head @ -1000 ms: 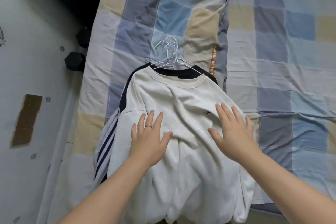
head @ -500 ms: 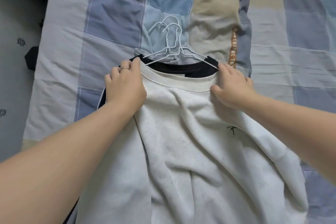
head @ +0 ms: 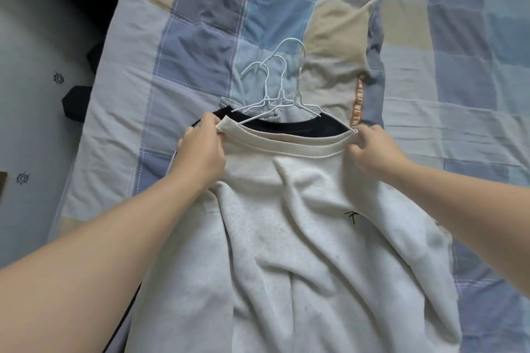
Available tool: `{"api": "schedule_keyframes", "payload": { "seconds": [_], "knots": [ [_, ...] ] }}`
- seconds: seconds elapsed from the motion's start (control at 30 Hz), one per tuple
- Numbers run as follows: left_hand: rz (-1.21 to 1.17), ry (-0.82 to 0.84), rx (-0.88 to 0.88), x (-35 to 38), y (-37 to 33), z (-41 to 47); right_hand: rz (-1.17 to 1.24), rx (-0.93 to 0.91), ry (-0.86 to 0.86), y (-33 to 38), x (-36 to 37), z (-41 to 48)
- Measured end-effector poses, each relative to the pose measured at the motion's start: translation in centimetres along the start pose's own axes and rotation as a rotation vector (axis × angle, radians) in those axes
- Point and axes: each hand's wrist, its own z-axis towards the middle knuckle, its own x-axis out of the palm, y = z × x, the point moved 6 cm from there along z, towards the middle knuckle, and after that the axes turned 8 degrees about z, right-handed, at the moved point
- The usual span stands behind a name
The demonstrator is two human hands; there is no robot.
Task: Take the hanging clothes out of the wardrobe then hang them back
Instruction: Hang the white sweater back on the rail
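A cream sweatshirt (head: 301, 232) lies face up on the bed, on top of a dark navy garment (head: 286, 126) whose neckline shows just beyond its collar. Several white wire hangers (head: 279, 89) stick out from the necklines, hooks pointing away from me. My left hand (head: 200, 149) pinches the left end of the cream collar. At the collar's right end, my right hand (head: 372, 149) pinches the ribbed edge, close to a hanger tip. The collar is pulled taut and lifted between both hands.
The clothes lie on a bed with a patchwork quilt (head: 200, 37) in blue, grey and beige squares. A pale floor (head: 31, 129) runs along the left, with a dark object (head: 74, 103) by the bed's edge. An orange lettered strip (head: 358, 103) lies beside the hangers.
My hands went from flat on the sweatshirt's chest up to its collar. Each now pinches a collar end and has pulled it open and up.
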Motion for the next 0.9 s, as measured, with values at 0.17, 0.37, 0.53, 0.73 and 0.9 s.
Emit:
{"api": "schedule_keyframes", "payload": {
  "seconds": [0.17,0.37,0.53,0.73,0.9],
  "knots": [
    [-0.12,-0.002,0.069,-3.6,-1.2,-3.4,0.062,-0.122,-0.035,1.3,-4.0,-3.4],
    [-0.172,-0.074,0.021,-10.4,-3.4,-10.0,0.159,-0.242,-0.036,2.5,-11.8,-11.6],
    [-0.182,-0.077,-0.061,-16.1,-5.5,-19.9,0.225,-0.405,-0.03,5.1,-19.1,-20.7],
    [-0.302,-0.228,-0.257,-22.8,-6.3,-33.5,0.207,-0.637,0.007,9.1,-23.7,-30.2],
    [-0.368,-0.298,-0.45,-26.0,-5.5,-45.0,0.192,-0.801,0.091,13.0,-24.8,-37.6]
  ]
}}
